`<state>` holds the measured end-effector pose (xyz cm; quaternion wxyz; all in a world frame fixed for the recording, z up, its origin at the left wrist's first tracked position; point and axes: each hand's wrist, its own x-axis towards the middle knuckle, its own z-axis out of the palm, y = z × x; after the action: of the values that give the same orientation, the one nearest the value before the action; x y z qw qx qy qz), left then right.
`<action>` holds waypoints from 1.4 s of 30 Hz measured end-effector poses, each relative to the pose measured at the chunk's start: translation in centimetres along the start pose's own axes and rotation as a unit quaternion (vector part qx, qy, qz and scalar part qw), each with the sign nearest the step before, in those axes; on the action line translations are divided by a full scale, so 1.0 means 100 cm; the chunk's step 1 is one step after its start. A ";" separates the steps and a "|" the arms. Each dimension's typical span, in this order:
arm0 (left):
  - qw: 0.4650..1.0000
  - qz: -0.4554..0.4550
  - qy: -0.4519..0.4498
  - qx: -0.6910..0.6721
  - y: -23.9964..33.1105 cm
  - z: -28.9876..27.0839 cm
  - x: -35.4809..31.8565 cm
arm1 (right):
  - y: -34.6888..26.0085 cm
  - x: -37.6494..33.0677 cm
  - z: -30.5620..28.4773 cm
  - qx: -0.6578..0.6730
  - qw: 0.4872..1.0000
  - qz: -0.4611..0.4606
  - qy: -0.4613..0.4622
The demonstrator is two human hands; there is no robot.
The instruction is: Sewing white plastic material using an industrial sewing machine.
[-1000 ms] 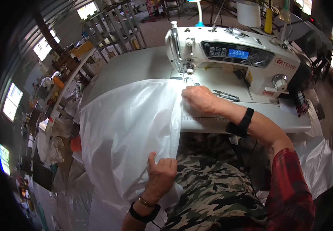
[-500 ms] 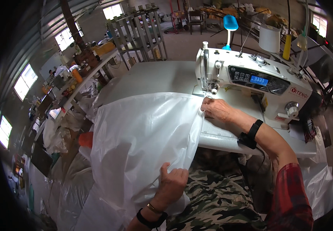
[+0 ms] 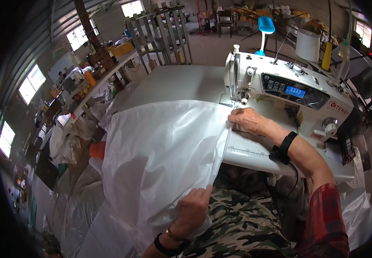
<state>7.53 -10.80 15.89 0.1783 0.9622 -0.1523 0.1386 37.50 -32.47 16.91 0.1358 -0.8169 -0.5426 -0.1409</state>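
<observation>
Our right hand (image 3: 248, 121) still lies flat on the white woven sheet (image 3: 164, 146) beside the sewing machine (image 3: 289, 92) needle. Our left hand (image 3: 193, 210) has slid up its near edge, pinching it, so the seam lies straighter on the surface (image 3: 177, 84).

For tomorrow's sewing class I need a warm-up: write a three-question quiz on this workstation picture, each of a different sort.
1. True or false: the right hand lies flat on the large white woven plastic sheet beside the needle of the white electric sewing machine.
2. The left hand grips the sheet at: A) its far edge, B) its near edge over the lap, C) not at all.
3. Fill in: the lamp behind the machine has a ____ head.

Key: 1 true; 2 B; 3 blue.
</observation>
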 end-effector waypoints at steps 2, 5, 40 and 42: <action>0.999 -0.023 0.004 -0.027 0.004 0.000 -0.004 | 0.001 0.001 0.001 0.028 0.999 0.021 0.006; 0.994 -0.036 0.007 -0.099 0.003 -0.001 -0.008 | 0.003 0.003 0.003 0.036 0.998 0.052 -0.011; 0.981 -0.033 0.163 -0.097 -0.005 0.028 0.018 | -0.120 -0.032 0.020 0.035 0.989 -0.128 0.061; 0.985 -0.025 0.142 -0.094 -0.006 0.024 0.020 | -0.106 -0.029 0.021 0.032 0.992 -0.125 0.016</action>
<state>10.02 -11.72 14.17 0.2914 0.9151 -0.1142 0.2542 26.85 -30.17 14.65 0.1517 -0.7356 -0.6424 -0.1521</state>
